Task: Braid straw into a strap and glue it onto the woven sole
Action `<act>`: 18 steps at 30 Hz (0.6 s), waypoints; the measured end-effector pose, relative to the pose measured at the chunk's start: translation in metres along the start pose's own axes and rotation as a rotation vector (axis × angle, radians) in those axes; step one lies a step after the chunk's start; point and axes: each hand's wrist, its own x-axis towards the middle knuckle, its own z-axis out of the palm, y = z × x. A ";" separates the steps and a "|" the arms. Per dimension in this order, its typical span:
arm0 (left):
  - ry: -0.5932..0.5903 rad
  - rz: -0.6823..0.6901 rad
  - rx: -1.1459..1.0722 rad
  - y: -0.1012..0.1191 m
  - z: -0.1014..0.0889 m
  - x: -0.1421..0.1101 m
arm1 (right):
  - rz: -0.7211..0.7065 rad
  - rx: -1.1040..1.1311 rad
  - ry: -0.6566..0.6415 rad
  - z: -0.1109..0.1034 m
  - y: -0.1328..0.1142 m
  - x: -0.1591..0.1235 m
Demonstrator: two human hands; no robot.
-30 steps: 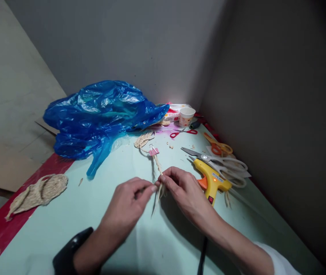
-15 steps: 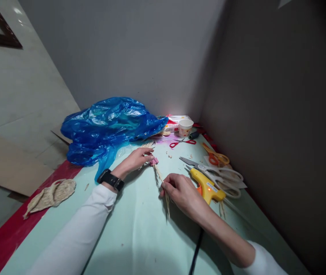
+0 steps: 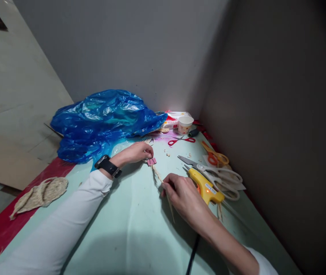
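Note:
My left hand (image 3: 139, 152) is closed at the wire handles of a pink binder clip (image 3: 151, 162); its fingertips hide the handles. The clip grips a thin braid of straw-coloured raffia (image 3: 157, 174) that runs down toward me. Lower on that braid, my right hand (image 3: 180, 193) pinches it between thumb and forefinger, and loose strand ends hang below the fingers. Behind my left hand a bundle of the same raffia (image 3: 150, 141) is partly hidden. A yellow glue gun (image 3: 207, 187) lies just right of my right hand, its cord running toward me.
Large grey-handled scissors (image 3: 214, 172), orange-handled scissors (image 3: 217, 154) and small red scissors (image 3: 181, 140) lie at the right and back. A paper cup (image 3: 185, 125) stands near the wall. A crumpled blue plastic bag (image 3: 105, 120) fills the back left; a woven sole-shaped piece (image 3: 44, 193) lies at left.
My left hand has left the braid's lower end, reached forward to the binder clip and closed its fingers there. My right hand keeps its pinch on the braid. The view has shifted slightly.

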 end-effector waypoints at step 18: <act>0.069 0.017 -0.356 0.007 -0.033 -0.015 | 0.026 0.003 0.011 -0.006 0.000 0.005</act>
